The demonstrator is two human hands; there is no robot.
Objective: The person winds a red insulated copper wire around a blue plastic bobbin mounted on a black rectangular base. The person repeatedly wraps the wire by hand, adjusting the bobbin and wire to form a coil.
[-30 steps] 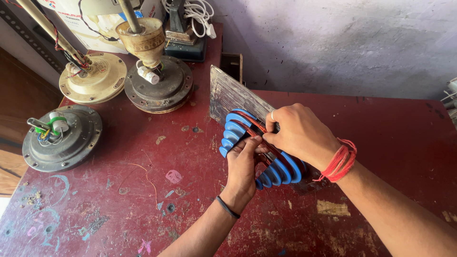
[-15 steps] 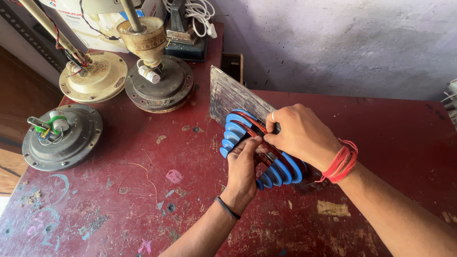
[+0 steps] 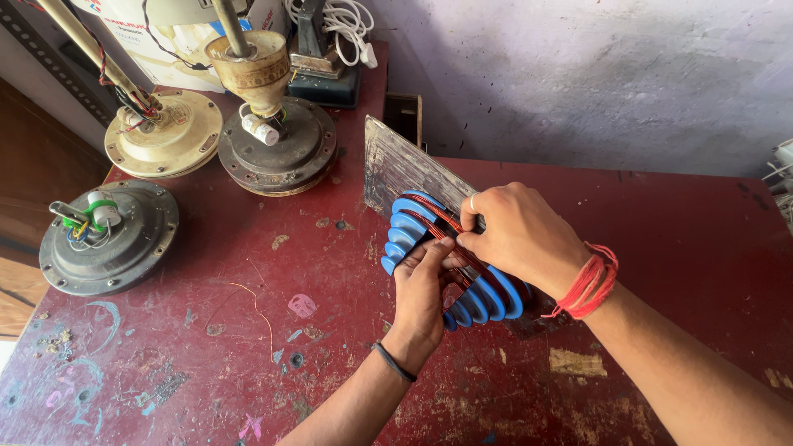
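Observation:
A blue ribbed plastic winding former (image 3: 410, 233) with copper wire (image 3: 450, 223) wound in its grooves stands on the worn red table (image 3: 248, 347), against a grey metal plate (image 3: 405, 169). My left hand (image 3: 423, 293) grips the former from the near side, fingers between the blue ribs. My right hand (image 3: 520, 239), with red thread at the wrist, pinches the copper wire on top of the former.
Three ceiling-fan motor housings sit at the left: a cream one (image 3: 165, 140), a dark one with a rod (image 3: 277, 144) and a grey one with wires (image 3: 107, 235). A white cable coil (image 3: 334, 21) lies at the back. A pale wall (image 3: 595, 74) stands behind.
Both hands stay on the former; my right fingers have shifted slightly along the copper wire. Nothing else has moved.

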